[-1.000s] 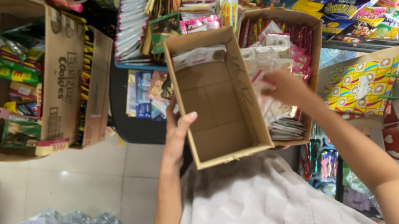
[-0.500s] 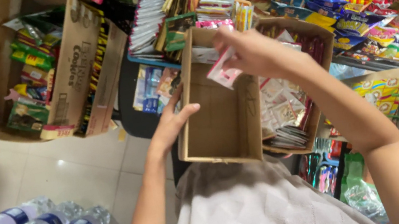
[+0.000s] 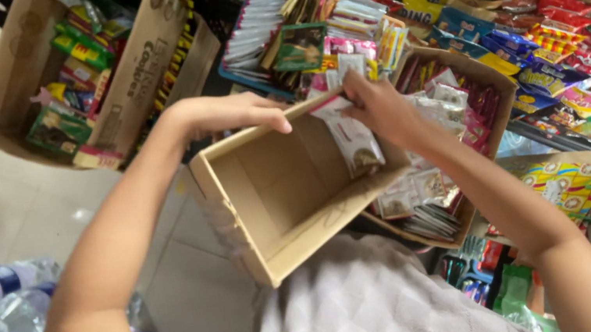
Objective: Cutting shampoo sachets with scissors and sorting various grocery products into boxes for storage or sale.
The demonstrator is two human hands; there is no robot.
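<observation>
Two hands at brown carton (image 3: 280,192), left fingers (image 3: 264,116) gripping rim, right fingers (image 3: 356,97) pinching white sachet (image 3: 355,141)

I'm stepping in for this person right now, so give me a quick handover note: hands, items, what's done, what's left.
Left hand: gripping the far rim of the small cardboard box, holding it tilted above the lap.
Right hand: holding a strip of sachets, lowered into the box against its right wall.
Beside it: the open carton of sachets, part full, to the right.
Done: the strip is inside the box but not released.
Left: the rest of the box looks empty; many sachets remain in the carton.
</observation>
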